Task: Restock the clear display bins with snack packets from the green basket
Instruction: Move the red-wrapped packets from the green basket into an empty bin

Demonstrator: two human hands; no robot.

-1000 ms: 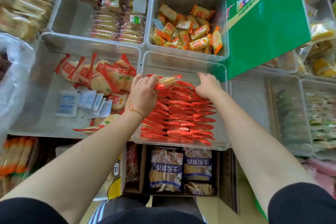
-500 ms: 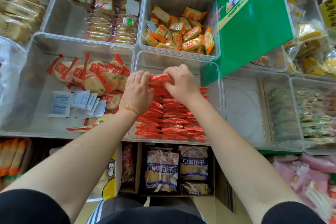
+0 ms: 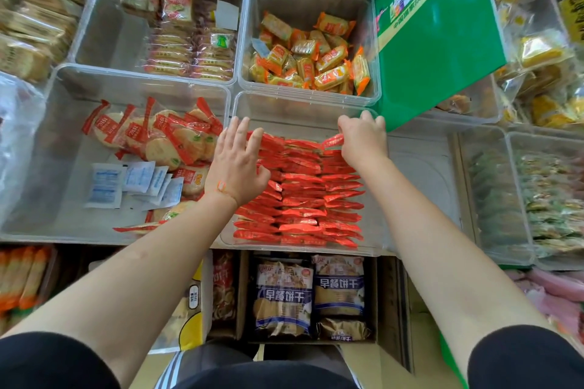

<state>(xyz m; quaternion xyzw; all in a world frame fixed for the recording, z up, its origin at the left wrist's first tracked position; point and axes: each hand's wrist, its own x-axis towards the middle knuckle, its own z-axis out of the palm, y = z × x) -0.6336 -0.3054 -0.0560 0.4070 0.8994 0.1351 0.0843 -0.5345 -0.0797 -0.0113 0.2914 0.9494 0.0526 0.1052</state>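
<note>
Red packet [image 3: 332,139] pinched by right hand [image 3: 363,136], seemingly above clear bin [image 3: 303,104].

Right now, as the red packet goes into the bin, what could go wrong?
1. The right hand pinches one red packet only at its end; it might slip from that grip and land crooked on the rows.
2. The left hand rests open on the stacked red packets; pressing harder could disturb the neat left column.

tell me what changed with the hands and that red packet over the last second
The red packet passed from the left hand to the right hand, which now pinches it over the bin's far right corner. The left hand opened and rests flat on the left row. The stacked rows stayed put.
</note>
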